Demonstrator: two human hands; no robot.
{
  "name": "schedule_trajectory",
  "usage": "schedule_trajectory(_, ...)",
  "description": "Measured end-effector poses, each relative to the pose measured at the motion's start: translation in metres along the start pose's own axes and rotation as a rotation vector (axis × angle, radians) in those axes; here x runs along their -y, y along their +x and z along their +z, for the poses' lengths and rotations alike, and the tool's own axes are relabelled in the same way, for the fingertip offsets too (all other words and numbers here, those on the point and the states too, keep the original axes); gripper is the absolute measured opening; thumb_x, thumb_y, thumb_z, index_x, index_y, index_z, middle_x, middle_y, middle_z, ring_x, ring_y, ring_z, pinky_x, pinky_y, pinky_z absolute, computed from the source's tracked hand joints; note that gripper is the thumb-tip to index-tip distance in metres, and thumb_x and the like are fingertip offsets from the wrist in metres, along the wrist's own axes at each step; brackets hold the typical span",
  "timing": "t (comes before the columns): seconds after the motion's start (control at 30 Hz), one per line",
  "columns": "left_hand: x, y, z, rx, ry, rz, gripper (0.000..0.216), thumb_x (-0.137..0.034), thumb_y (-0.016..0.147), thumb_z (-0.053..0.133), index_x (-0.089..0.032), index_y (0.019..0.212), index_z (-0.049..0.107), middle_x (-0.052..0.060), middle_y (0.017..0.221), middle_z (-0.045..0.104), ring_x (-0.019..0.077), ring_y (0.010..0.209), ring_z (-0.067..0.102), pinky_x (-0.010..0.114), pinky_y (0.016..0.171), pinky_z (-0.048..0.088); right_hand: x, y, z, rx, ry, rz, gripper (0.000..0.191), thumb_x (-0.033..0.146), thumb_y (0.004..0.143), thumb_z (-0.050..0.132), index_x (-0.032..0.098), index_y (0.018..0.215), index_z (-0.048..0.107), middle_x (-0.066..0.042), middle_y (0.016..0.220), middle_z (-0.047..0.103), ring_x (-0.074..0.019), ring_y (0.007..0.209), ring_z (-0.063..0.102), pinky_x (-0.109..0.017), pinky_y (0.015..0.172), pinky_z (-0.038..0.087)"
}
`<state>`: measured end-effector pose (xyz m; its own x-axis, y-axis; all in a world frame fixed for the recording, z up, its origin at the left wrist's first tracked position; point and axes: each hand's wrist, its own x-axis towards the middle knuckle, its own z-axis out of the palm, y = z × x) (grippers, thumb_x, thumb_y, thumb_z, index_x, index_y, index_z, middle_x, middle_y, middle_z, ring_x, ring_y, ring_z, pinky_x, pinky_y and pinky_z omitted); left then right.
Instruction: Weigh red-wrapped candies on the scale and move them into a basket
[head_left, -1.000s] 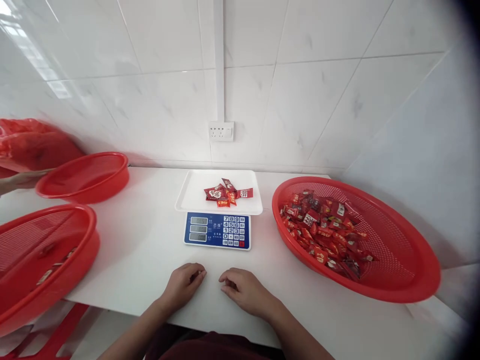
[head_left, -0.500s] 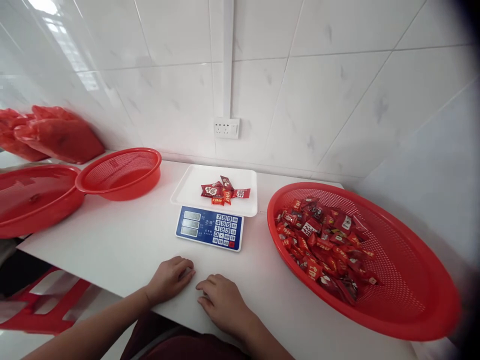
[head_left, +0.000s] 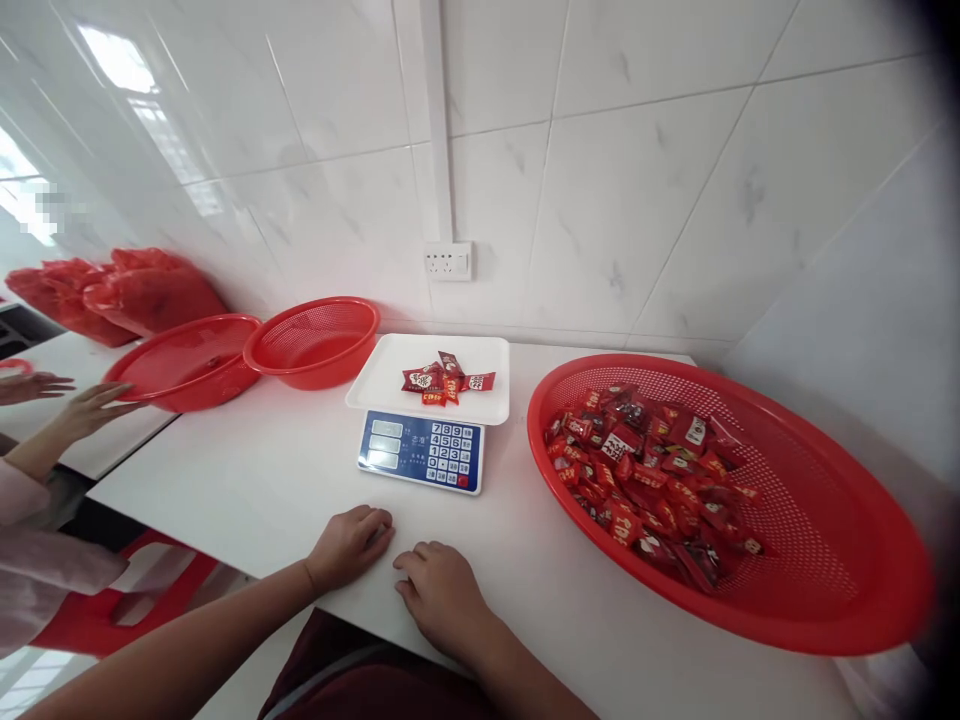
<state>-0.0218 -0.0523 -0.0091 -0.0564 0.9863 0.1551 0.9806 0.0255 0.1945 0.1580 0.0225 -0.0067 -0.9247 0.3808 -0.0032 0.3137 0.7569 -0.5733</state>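
Note:
My left hand (head_left: 349, 548) rests on the white table (head_left: 262, 510), its fingers loosely bent with a gap at the thumb. Beside it, my right hand (head_left: 442, 595) lies on the tabletop with curved fingers and the thumb apart. Neither hand holds anything, and they do not touch. Just beyond them stands a digital scale (head_left: 409, 450) with a blue keypad panel. Several red-wrapped snack packets (head_left: 450, 385) lie in a small pile on its white tray (head_left: 382, 372). To the right, a large red mesh basket (head_left: 817, 540) holds many red packets (head_left: 652, 485).
At left are a red perforated basket (head_left: 315, 375) and a red basin (head_left: 187, 385). A co-worker's hand (head_left: 90, 410) is at the basin's rim. Red plastic bags (head_left: 154, 295) stand against the tiled wall (head_left: 495, 200), which carries a socket (head_left: 448, 262). A red stool (head_left: 161, 600) is below.
The view has turned a little to the left, and a co-worker's arms have come into sight. The left basket and basin now sit closer to the scale tray. My hands stay put.

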Motion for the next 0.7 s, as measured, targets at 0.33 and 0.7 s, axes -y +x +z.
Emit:
schedule_trajectory(0.33,0.0025,-0.0007,0.0036,0.030,0.016,-0.041,0.017,-0.029,0.086,0.040,-0.020,0.085,0.054,0.001,0.075,0.062,0.0147,0.067,0.057,0.025,0.060,0.041,0.0042,-0.0007,0.0030,-0.021,-0.111,-0.045,0.019,0.025,0.084,0.047,0.020,0.095,0.061,-0.005,0.093,0.062,-0.0198,0.087,0.055,-0.031,0.073,0.040)
schedule_trajectory(0.7,0.0019,0.0012,0.0019,0.041,0.028,-0.044,0.015,-0.028,0.087,0.039,-0.020,0.085,0.051,0.001,0.075,0.061,0.0149,0.067,0.057,0.025,0.061,0.041,0.0050,-0.0015,0.0000,-0.051,-0.120,-0.065,0.018,0.024,0.084,0.047,0.019,0.094,0.060,-0.006,0.092,0.063,-0.0198,0.085,0.056,-0.031,0.070,0.041)
